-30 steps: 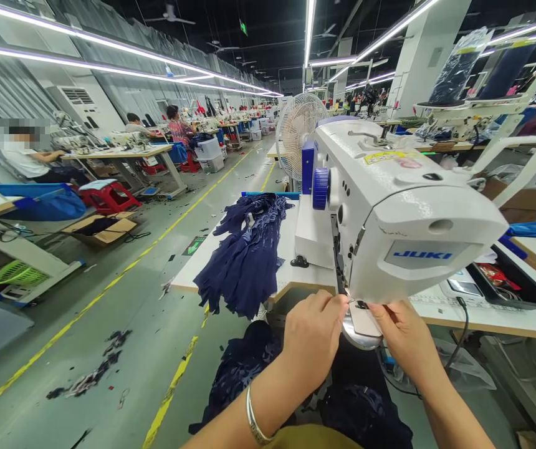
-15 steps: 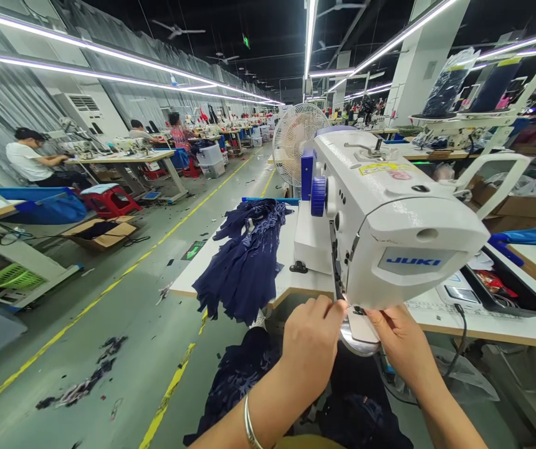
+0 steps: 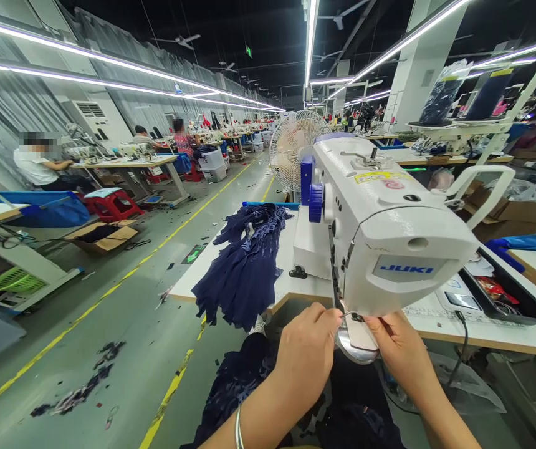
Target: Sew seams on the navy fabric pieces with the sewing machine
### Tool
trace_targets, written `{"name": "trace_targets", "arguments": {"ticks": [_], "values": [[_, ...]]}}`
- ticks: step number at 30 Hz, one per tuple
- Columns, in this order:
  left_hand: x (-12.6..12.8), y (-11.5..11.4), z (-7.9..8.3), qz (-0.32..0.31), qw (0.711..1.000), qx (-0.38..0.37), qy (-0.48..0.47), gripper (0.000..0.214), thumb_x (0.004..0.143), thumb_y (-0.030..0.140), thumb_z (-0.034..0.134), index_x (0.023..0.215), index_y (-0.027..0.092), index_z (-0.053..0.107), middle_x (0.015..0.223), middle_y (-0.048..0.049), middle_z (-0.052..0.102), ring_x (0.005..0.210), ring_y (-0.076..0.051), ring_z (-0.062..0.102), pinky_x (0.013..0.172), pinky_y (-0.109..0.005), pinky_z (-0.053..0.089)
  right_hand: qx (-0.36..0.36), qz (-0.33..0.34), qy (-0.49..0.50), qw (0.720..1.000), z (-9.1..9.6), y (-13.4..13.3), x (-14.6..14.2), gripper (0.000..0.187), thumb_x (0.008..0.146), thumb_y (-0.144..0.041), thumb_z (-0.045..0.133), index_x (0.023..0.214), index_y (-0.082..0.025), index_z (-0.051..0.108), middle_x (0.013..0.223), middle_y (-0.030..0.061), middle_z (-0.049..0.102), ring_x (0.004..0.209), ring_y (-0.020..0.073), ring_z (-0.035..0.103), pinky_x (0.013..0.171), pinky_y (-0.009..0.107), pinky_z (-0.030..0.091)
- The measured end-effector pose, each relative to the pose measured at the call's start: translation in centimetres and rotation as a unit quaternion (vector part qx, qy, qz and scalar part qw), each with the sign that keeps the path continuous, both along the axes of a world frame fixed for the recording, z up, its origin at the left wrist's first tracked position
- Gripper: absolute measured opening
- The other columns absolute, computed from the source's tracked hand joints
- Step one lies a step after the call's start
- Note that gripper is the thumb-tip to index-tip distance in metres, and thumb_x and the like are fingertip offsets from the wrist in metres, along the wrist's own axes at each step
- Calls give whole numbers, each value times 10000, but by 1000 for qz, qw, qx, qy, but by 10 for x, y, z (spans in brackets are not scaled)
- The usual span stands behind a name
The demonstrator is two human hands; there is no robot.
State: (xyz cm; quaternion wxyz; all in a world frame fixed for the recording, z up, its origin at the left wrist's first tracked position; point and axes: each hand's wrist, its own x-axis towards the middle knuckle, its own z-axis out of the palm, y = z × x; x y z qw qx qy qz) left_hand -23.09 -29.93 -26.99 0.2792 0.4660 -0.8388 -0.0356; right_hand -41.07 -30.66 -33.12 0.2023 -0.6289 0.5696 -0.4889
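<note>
A white JUKI sewing machine [image 3: 389, 237] stands on a pale table [image 3: 492, 324]. Under its head, by the needle and the curved metal arm plate [image 3: 356, 346], both my hands meet. My left hand [image 3: 308, 352] is closed, its fingertips pinched at the needle area. My right hand [image 3: 396, 346] is closed too, fingers pinched on the other side of the needle. What they pinch is too small to make out. Dark navy fabric [image 3: 244, 380] hangs below my arms.
A heap of navy fabric [image 3: 244, 262] lies on the table's left edge. A white fan [image 3: 296, 146] stands behind the machine. A dark tray [image 3: 502, 290] sits at the right. Other workers sit at tables [image 3: 128, 165] across the aisle with yellow floor lines.
The view has shifted slightly, so the machine and hands sit lower in the frame. Both hands stay pinched at the needle area.
</note>
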Motion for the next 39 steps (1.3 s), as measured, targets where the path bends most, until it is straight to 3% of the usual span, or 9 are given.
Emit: {"name": "trace_targets", "arguments": {"ticks": [14, 25, 35, 39], "values": [[-4, -1, -1, 14, 998, -45, -29, 194, 951, 196, 389, 987, 197, 580, 793, -12, 588, 706, -156, 575, 595, -266, 436, 7, -6, -6, 1000, 2, 1, 1, 253, 904, -399, 439, 786, -221, 576, 906, 61, 585, 883, 221, 569, 725, 301, 456], [-9, -1, 3, 29, 995, -73, -66, 149, 933, 165, 432, 929, 193, 578, 719, 8, 610, 662, -177, 518, 585, -314, 375, -10, 7, -18, 1000, 6, 1, 3, 262, 912, -386, 429, 926, -217, 629, 952, 77, 597, 946, 236, 561, 804, 336, 457], [-9, -2, -7, 32, 967, -230, -109, 134, 897, 116, 492, 977, 177, 580, 757, 8, 629, 682, -177, 490, 623, -329, 347, -15, 31, -17, 999, 3, -4, 3, 278, 921, -379, 410, 997, -212, 620, 1031, 91, 587, 1015, 241, 530, 862, 361, 438], [-9, -4, -8, 28, 958, -258, -118, 122, 888, 107, 497, 944, 179, 578, 805, 6, 649, 733, -186, 529, 644, -333, 360, -7, 40, -25, 999, 6, -3, 2, 283, 919, -382, 410, 1025, -215, 612, 1071, 93, 585, 1046, 243, 525, 882, 359, 435]]}}
